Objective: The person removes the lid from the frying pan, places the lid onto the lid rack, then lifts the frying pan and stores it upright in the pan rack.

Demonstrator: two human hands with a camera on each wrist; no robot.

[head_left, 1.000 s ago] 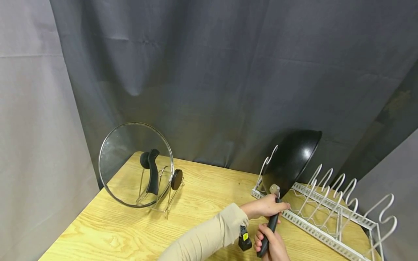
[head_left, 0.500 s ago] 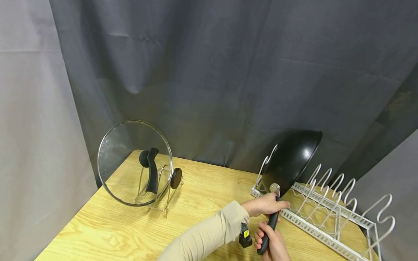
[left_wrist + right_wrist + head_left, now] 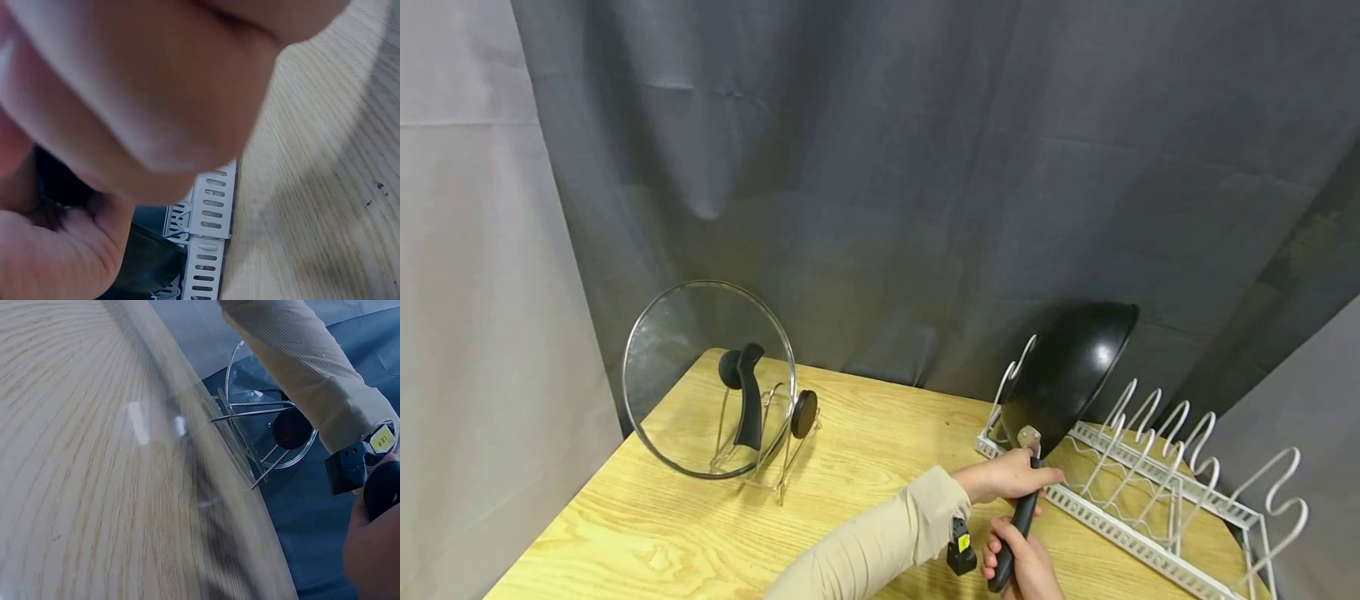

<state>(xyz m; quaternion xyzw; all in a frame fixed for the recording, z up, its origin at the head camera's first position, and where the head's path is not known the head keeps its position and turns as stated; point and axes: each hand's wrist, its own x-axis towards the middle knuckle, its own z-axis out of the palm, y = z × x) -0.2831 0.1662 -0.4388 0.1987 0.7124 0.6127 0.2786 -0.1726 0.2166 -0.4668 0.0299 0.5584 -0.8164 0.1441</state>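
A black wok (image 3: 1067, 375) stands on its side, tilted, in the left end of a white wire rack (image 3: 1150, 533). Its black handle (image 3: 1021, 521) slants down toward the front of the table. Near the metal bracket (image 3: 1030, 437), my left hand (image 3: 1011, 473) grips the upper handle, thumb pointing right. Lower down, my right hand (image 3: 1026, 558) wraps round the handle's end. In the left wrist view, curled fingers (image 3: 144, 112) cover much of the handle, and the wok's dark side (image 3: 150, 262) shows beside the rack's slotted rail (image 3: 209, 212).
A glass lid (image 3: 700, 317) with a black handle leans in a small wire stand (image 3: 786, 467) at the table's left. Several white wire dividers (image 3: 1180, 442) rise from the rack right of the wok. A dark curtain (image 3: 880, 208) hangs behind the wooden table (image 3: 647, 533).
Both hands keep their grip on the wok handle. The wok and rack hold their place; only the head view shifts very slightly.
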